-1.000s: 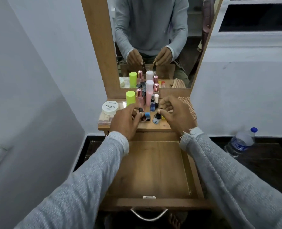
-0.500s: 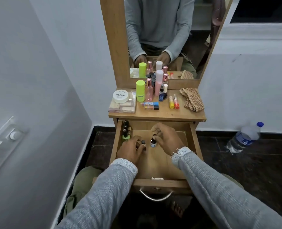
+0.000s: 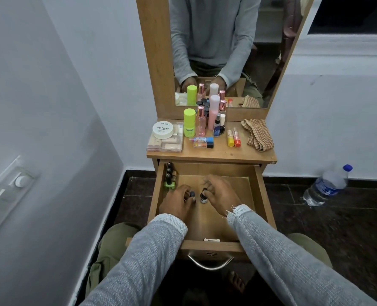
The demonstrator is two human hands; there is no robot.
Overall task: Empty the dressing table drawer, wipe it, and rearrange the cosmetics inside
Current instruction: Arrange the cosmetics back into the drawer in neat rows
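— What is held by the fingers?
— A small dark-capped bottle (image 3: 192, 193) is pinched by the left hand (image 3: 177, 200), another small bottle (image 3: 203, 196) by the right hand (image 3: 221, 195), inside the open drawer (image 3: 258, 195).

— And around them?
— Nail polish bottles (image 3: 169, 177) are lined along the drawer's left wall; cosmetics (image 3: 201, 122) and a checked cloth (image 3: 258, 134) are left on the desk (image 3: 227, 154).

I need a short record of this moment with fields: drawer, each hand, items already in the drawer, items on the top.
drawer: open
left hand: grips a small dark-capped bottle
right hand: grips a small bottle
in drawer: row of nail polish bottles along the left wall
on top: cosmetics, white jar, checked cloth
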